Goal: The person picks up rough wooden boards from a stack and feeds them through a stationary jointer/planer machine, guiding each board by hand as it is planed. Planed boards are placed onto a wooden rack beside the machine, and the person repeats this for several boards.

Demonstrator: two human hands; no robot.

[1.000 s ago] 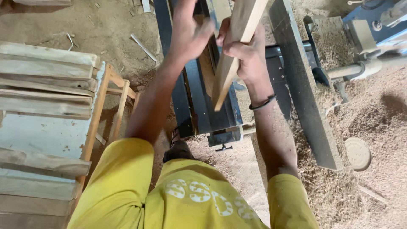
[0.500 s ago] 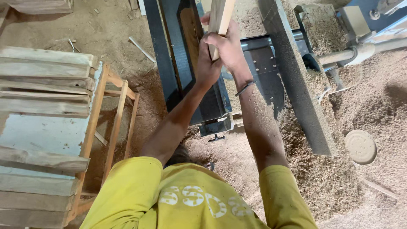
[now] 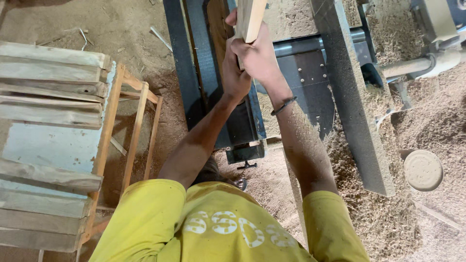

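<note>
A pale wooden plank (image 3: 251, 17) stands on edge over the dark blue metal machine table (image 3: 191, 73) and runs out of the top of the view. My right hand (image 3: 257, 56) is wrapped around its near end. My left hand (image 3: 234, 73) presses against the plank's left side just below, close against the right hand. Both arms reach forward from my yellow shirt. A dark band sits on my right wrist (image 3: 284, 105).
Rough planks are stacked on a wooden stand (image 3: 53, 106) at the left. A grey metal fence rail (image 3: 352, 97) slants along the right of the machine. Sawdust piles cover the floor (image 3: 412, 223) at right, with a round lid (image 3: 423, 170) lying in it.
The plank has gone from tilted to nearly upright and shifted forward along the machine table. My hands have closed together on its near end.
</note>
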